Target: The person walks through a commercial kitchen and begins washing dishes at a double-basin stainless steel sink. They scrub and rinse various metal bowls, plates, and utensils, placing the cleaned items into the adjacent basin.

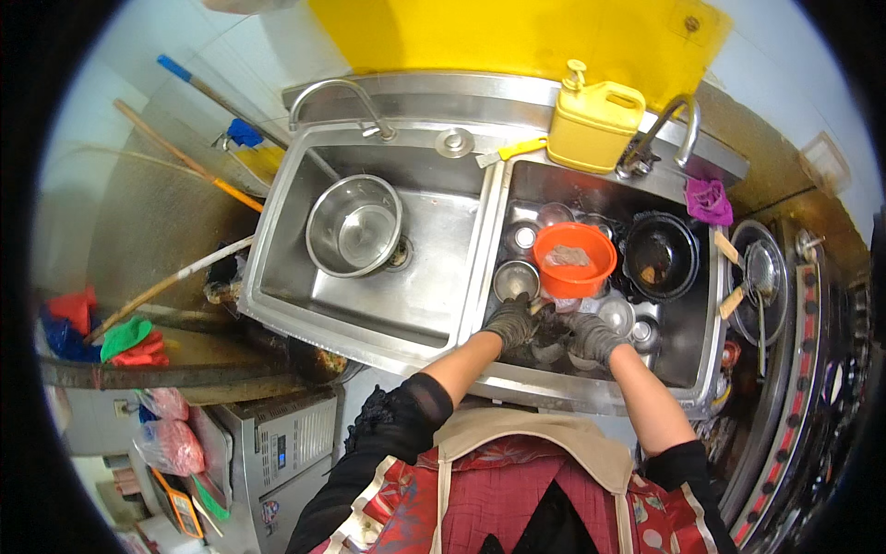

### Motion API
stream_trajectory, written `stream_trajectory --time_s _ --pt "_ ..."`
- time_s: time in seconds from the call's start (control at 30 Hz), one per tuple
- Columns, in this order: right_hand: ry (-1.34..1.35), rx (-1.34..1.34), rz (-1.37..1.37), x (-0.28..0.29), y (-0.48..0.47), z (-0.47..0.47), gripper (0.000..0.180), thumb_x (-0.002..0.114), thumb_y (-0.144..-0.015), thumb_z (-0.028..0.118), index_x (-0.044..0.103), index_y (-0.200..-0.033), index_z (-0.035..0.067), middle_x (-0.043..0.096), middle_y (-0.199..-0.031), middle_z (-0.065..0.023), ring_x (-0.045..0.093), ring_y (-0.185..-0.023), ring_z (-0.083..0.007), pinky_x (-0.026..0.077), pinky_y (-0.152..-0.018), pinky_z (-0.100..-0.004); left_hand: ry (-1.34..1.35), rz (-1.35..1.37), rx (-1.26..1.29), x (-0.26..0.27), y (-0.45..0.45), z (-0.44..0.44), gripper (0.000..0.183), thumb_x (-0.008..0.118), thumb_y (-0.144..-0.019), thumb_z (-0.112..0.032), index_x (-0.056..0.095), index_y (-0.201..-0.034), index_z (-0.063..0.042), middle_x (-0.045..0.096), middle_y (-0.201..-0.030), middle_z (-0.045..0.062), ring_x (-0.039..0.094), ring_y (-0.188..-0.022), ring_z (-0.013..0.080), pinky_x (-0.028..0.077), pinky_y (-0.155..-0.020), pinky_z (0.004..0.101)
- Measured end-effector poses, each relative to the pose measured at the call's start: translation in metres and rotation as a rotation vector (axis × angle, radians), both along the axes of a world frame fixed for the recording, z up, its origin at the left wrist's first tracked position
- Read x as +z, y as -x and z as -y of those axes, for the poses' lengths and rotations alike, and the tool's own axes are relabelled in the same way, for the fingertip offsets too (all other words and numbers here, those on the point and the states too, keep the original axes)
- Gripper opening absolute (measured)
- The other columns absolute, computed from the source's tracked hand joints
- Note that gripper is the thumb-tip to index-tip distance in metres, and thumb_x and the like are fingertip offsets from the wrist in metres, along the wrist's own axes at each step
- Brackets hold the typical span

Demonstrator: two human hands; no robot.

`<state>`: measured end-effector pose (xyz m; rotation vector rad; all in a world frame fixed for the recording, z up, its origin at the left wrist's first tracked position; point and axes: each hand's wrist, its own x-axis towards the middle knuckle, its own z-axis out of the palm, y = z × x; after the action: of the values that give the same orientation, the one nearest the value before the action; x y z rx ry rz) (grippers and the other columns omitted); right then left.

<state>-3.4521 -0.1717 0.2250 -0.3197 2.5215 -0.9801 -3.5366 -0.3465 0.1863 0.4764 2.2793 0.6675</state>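
Both my hands wear dark grey gloves and are low in the right-hand sink basin (706, 332). My left hand (513, 324) is just below a small round metal bowl (517, 279), its fingers close to the bowl's rim. My right hand (592, 336) is beside it, close to another small metal bowl (616, 316). Between the hands is a dark, wet-looking thing (551, 324); the fingers blend into it, so its kind and my grip on it are unclear. Just beyond them stands an orange plastic bowl (574, 282) with a pale crumpled item (567, 256) inside.
A black pan (661, 256) sits at the basin's right. The left basin (436, 277) holds a large steel bowl (354, 226). Behind are a yellow jug (597, 128), a yellow-handled scraper (512, 151) and two faucets (342, 104). A purple cloth (708, 201) hangs at the right corner.
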Motion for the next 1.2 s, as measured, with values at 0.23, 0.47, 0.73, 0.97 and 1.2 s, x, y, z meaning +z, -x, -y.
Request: stream_trajectory --time_s 0.23,0.47,0.73,0.97,1.2 --pt "-0.039 -0.108 0.021 0.022 0.003 -0.003 0.042 0.061 -0.073 0.016 0.052 -0.11 0.001 0.059 -0.1 -0.022 0.056 -0.096 -0.0352 0.045 -0.082 -0.0385 -0.874 0.459 0.769 0.051 0.038 0.089 0.035 0.064 -0.081 -0.031 0.055 -0.103 -0.006 0.062 -0.089 0.009 0.062 -0.078 0.0206 0.052 -0.073 0.0333" --pt "0.256 -0.399 0.123 0.011 0.003 0.004 0.02 0.056 -0.081 0.011 0.057 -0.1 0.003 0.063 -0.087 -0.0119 0.059 -0.079 -0.0224 0.046 -0.073 -0.0314 -1.057 0.529 1.579 -0.053 0.142 0.275 0.026 0.046 -0.087 -0.03 0.052 -0.1 -0.009 0.054 -0.085 0.011 0.054 -0.074 0.024 0.051 -0.072 0.0434" --pt "0.181 -0.646 0.281 0.057 -0.003 0.053 0.02 0.054 -0.084 0.011 0.06 -0.102 0.005 0.061 -0.087 -0.0031 0.053 -0.076 -0.0108 0.045 -0.07 -0.0256 -1.109 0.79 1.73 -0.118 0.191 0.327 0.019 0.044 -0.087 -0.019 0.056 -0.093 -0.006 0.062 -0.085 0.008 0.061 -0.078 0.0252 0.052 -0.074 0.048" --pt "0.046 -0.639 0.23 0.054 -0.009 0.067 0.021 0.055 -0.086 0.013 0.06 -0.105 0.006 0.061 -0.087 -0.003 0.054 -0.075 -0.0114 0.046 -0.069 -0.0271 -1.182 0.629 1.618 -0.069 0.219 0.333 0.017 0.044 -0.089 -0.014 0.05 -0.097 0.0 0.056 -0.099 0.018 0.06 -0.085 0.0335 0.056 -0.07 0.0476" --pt "0.25 -0.643 0.223 0.058 -0.007 0.078 0.023 0.054 -0.083 0.015 0.057 -0.103 0.004 0.062 -0.089 -0.0104 0.057 -0.08 -0.0193 0.045 -0.073 -0.0314 -0.309 -0.295 0.938 -0.089 0.25 0.41 0.031 0.055 -0.082 -0.021 0.056 -0.107 -0.003 0.058 -0.1 0.022 0.056 -0.097 0.0329 0.049 -0.077 0.038"
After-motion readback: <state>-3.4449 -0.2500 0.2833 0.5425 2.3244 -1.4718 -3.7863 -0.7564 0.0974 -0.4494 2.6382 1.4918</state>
